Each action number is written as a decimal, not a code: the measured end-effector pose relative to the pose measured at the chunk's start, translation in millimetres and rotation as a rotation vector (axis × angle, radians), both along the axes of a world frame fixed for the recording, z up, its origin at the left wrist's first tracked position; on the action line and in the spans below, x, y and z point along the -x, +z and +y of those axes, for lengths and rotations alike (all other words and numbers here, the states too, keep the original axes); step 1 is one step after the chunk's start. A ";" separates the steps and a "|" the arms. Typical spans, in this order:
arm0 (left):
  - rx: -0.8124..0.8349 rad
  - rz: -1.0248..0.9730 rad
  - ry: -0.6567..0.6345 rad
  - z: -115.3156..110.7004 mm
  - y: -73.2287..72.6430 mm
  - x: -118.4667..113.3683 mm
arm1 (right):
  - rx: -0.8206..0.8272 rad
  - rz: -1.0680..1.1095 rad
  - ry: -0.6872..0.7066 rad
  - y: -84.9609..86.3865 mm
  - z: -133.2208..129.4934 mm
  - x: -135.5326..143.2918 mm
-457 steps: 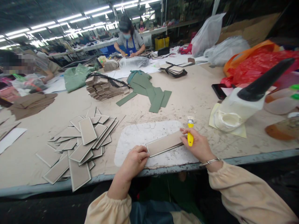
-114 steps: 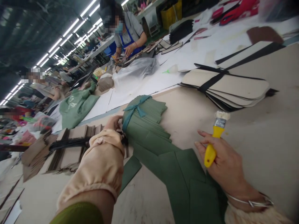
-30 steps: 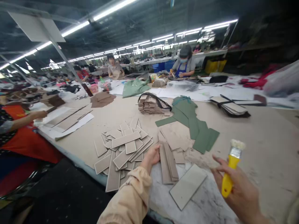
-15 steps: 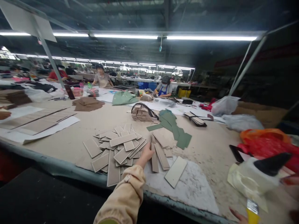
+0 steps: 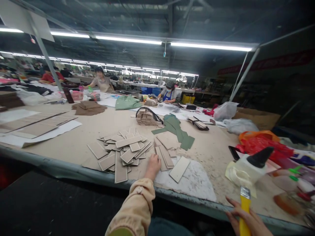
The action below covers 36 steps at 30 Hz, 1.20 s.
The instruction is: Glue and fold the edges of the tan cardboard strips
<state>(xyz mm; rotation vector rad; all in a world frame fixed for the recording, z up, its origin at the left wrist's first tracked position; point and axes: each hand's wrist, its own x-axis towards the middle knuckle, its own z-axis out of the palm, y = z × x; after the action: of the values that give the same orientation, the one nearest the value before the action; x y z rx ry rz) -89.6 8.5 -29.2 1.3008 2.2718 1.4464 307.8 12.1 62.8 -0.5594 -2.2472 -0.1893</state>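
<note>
The left hand (image 5: 153,165), half-curled, meets strips (image 5: 167,158), grip unclear; the right hand (image 5: 257,226), loosely closed round the brush (image 5: 244,208), best stays clear.

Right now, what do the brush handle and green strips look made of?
The brush handle looks like smooth plastic, from its even, bright yellow. The green strips seem matte sheet, perhaps leather or imitation leather: they lie flat, overlapping, with straight edges; which, I can't tell.

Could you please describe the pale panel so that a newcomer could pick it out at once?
On the big beige table, find the stained white sheet at the near edge, just right of the left hand. The pale panel lies slanted there, its greyish-white face lighter than the brown strips beside it.
</note>
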 end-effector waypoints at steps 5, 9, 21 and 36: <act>0.117 0.297 -0.060 -4.4 9.8 -11.8 | 0.084 0.015 0.095 5.9 -0.2 21.3; 0.182 0.470 -0.099 -7.9 17.9 -17.8 | 0.182 0.053 0.139 7.2 8.2 33.8; 0.284 0.679 -0.185 -0.2 15.5 -15.0 | 0.195 0.233 0.321 -0.5 88.8 91.8; 0.418 0.620 0.145 12.5 4.9 -13.7 | 0.311 0.347 0.294 -28.5 125.5 80.4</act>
<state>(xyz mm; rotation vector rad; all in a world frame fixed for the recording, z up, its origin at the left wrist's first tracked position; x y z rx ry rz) -75.9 21.1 -24.3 1.6160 2.8814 0.5642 227.5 137.6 34.3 -0.3791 -1.9956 0.3849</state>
